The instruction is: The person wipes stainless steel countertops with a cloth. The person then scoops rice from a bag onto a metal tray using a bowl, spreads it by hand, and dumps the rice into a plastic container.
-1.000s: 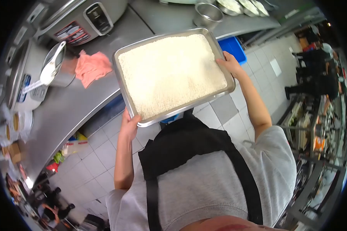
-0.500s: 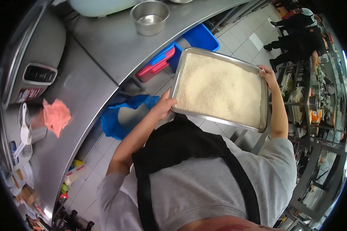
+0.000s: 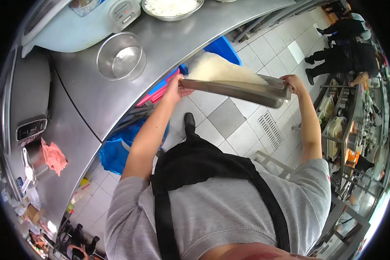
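Note:
A rectangular metal tray (image 3: 247, 92) is tilted steeply in front of me, its underside and near wall showing. Pale, fine-grained dry food (image 3: 223, 69), rice or crumbs, shows heaped along the far side of the tray, over the blue bin (image 3: 225, 48) on the floor. How much of it has left the tray, I cannot tell. My left hand (image 3: 175, 90) grips the tray's left end, thumb on top. My right hand (image 3: 294, 85) is closed on the rim at the right end.
Along the left runs a steel counter (image 3: 80, 95) with an empty metal pot (image 3: 121, 58), a bowl of white rice (image 3: 173, 8), a pale blue cooker (image 3: 86, 24) and a pink cloth (image 3: 53, 157). Below its edge lies a blue bag (image 3: 112, 156). Other people (image 3: 344, 58) stand at the far right.
The tray, level half a second ago, has tipped away from me, and its grainy contents have slid to the far side. I have moved nearer the pot and blue bin.

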A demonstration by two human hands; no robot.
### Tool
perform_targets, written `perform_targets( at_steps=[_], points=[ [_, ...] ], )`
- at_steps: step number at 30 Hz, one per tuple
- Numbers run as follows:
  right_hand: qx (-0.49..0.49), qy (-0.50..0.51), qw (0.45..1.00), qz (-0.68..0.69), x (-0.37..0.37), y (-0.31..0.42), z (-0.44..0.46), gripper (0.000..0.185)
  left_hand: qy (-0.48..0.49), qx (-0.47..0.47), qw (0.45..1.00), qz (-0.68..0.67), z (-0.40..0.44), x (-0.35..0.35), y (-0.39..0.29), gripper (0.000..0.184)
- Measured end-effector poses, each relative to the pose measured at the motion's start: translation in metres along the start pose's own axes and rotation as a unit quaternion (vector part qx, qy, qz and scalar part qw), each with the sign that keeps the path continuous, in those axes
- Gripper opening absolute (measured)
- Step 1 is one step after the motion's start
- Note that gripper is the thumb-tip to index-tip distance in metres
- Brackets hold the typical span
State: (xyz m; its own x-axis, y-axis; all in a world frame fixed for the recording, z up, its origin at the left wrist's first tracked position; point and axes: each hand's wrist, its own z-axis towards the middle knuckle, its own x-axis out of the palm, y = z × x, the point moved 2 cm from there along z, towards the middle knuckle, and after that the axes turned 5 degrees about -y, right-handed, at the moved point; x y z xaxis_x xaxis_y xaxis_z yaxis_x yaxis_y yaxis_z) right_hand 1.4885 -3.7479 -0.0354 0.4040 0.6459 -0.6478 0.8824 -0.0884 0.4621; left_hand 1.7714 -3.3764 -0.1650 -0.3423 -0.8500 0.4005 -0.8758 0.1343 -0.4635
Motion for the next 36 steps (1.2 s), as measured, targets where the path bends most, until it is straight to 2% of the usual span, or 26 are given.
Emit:
perform_targets(
  at_steps=[1, 3, 5, 7, 8, 9, 11, 13, 15, 16, 17, 18, 19, 20, 21, 22, 23, 24, 26, 27, 28, 29, 31, 35, 36],
  points=[
    [0.0, 0.004, 1.0, -0.005, 0.001, 0.01, 0.001, 0.026, -0.002, -0.054, 0.998, -0.021, 0.01, 0.0, -0.002, 0.04],
    [0.041, 0.041, 0.994, -0.094, 0.004, 0.024, 0.008, 0.025, -0.008, -0.038, 0.999, -0.009, 0.007, 0.008, -0.015, 0.036],
    [0.058, 0.056, 0.988, -0.128, -0.001, 0.026, 0.038, 0.025, -0.032, -0.036, 0.999, -0.01, 0.007, 0.012, -0.021, 0.038],
    [-0.048, 0.034, 0.997, -0.043, -0.004, 0.008, 0.083, 0.023, -0.028, -0.021, 0.999, -0.021, 0.01, 0.009, -0.021, 0.04],
    [-0.066, 0.04, 0.991, -0.109, 0.003, 0.028, 0.047, 0.022, -0.017, -0.017, 1.0, -0.019, 0.012, 0.01, -0.021, 0.04],
    [-0.066, 0.042, 0.991, -0.11, 0.001, 0.022, 0.054, 0.022, -0.005, -0.014, 1.0, -0.016, 0.011, 0.01, -0.022, 0.039],
    [0.036, 0.048, 0.995, -0.086, -0.003, 0.015, 0.061, 0.022, -0.016, -0.033, 0.999, -0.013, 0.009, 0.012, -0.021, 0.039],
    [0.004, 0.091, 0.986, -0.137, -0.001, 0.012, 0.055, 0.021, -0.03, -0.056, 0.998, -0.011, 0.001, 0.011, -0.012, 0.039],
    [-0.098, 0.008, 0.992, -0.082, 0.005, -0.005, 0.06, 0.02, 0.024, -0.001, 1.0, -0.007, -0.009, 0.012, -0.007, 0.037],
    [-0.063, 0.047, 0.994, -0.073, 0.006, -0.028, 0.081, 0.022, 0.041, 0.01, 0.999, 0.008, -0.018, 0.012, -0.005, 0.037],
    [-0.121, 0.04, 0.99, -0.055, 0.013, -0.041, 0.078, 0.024, 0.039, 0.016, 0.999, 0.003, -0.021, 0.008, 0.001, 0.037],
    [-0.18, 0.035, 0.982, -0.037, 0.015, -0.052, 0.065, 0.026, 0.039, -0.035, 0.998, 0.016, -0.023, 0.002, 0.012, 0.037],
    [-0.175, 0.11, 0.977, -0.057, 0.011, -0.057, 0.05, 0.026, 0.037, -0.085, 0.995, 0.027, -0.03, -0.005, 0.021, 0.038],
    [-0.161, 0.119, 0.975, -0.097, 0.014, -0.07, 0.049, 0.033, 0.053, -0.07, 0.993, 0.072, -0.049, -0.011, 0.026, 0.041],
    [-0.228, 0.105, 0.959, -0.128, 0.015, -0.084, 0.04, 0.03, 0.067, -0.055, 0.989, 0.117, -0.07, -0.016, 0.032, 0.046],
    [-0.213, 0.05, 0.973, -0.074, 0.027, -0.094, 0.028, 0.025, 0.078, -0.056, 0.985, 0.143, -0.085, -0.022, 0.038, 0.058],
    [-0.244, 0.037, 0.969, -0.025, 0.03, -0.115, 0.031, 0.021, 0.044, -0.025, 0.987, 0.151, -0.11, -0.026, 0.046, 0.071],
    [-0.197, 0.034, 0.98, 0.0, 0.036, -0.122, 0.015, 0.022, 0.052, -0.006, 0.984, 0.168, -0.128, -0.035, 0.054, 0.07],
    [-0.199, -0.006, 0.974, 0.108, 0.056, -0.124, -0.028, 0.024, 0.093, 0.026, 0.971, 0.219, -0.16, -0.055, 0.064, 0.063],
    [-0.209, 0.001, 0.972, 0.106, 0.069, -0.12, -0.045, 0.024, 0.127, 0.039, 0.958, 0.253, -0.181, -0.063, 0.067, 0.058],
    [-0.199, -0.009, 0.964, 0.177, 0.079, -0.117, -0.063, 0.026, 0.106, 0.056, 0.956, 0.269, -0.203, -0.072, 0.072, 0.05],
    [-0.187, -0.019, 0.951, 0.247, 0.088, -0.113, -0.085, 0.029, 0.108, 0.063, 0.948, 0.292, -0.224, -0.079, 0.077, 0.053],
    [-0.213, -0.025, 0.942, 0.258, 0.108, -0.093, -0.122, 0.032, 0.061, 0.11, 0.897, 0.423, -0.269, -0.101, 0.087, 0.051],
    [-0.281, 0.044, 0.926, 0.248, 0.153, -0.043, -0.184, 0.031, 0.031, 0.173, 0.917, 0.359, -0.338, -0.167, 0.133, 0.044],
    [-0.256, 0.098, 0.914, 0.299, 0.167, -0.027, -0.198, 0.028, 0.009, 0.237, 0.924, 0.301, -0.354, -0.184, 0.142, 0.041]
  ],
)
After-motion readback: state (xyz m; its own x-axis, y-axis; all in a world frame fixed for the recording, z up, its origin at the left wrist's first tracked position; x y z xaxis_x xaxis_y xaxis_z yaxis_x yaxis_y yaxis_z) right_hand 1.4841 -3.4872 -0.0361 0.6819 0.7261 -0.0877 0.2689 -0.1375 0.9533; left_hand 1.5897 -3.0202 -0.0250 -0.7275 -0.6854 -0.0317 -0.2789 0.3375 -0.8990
